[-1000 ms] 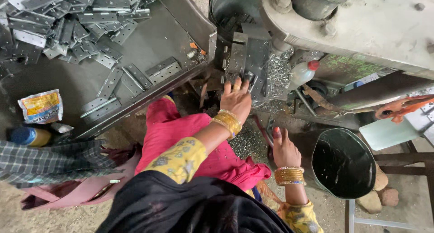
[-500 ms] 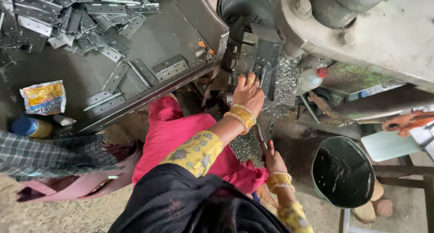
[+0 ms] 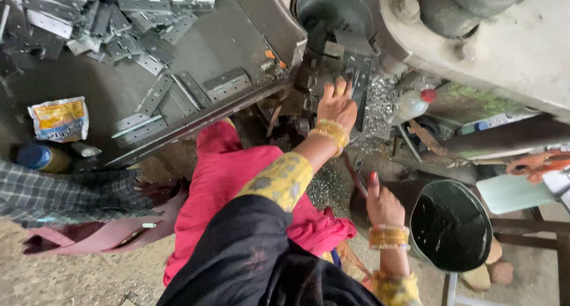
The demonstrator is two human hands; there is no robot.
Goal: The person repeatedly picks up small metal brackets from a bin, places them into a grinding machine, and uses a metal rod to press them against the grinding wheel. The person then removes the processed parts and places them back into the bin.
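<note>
Reaching to twelve o'clock, the left hand [image 3: 336,106] presses open fingers on a plate [image 3: 355,74] in the press [image 3: 475,38], while the right hand [image 3: 383,205] grips a lever [image 3: 354,175] at five o'clock, hinges [image 3: 178,92] waiting on the bench [image 3: 237,38].

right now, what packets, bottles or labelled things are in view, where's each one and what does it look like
Snack packet: flat pouch, yellow, orange and white, lying at the left edge of the metal tray.
Blue-capped bottle: on its side just below the packet, yellowish body.
Red-capped bottle: pale translucent plastic, tilted under the machine, right of the left hand.
No signs or screens visible.
</note>
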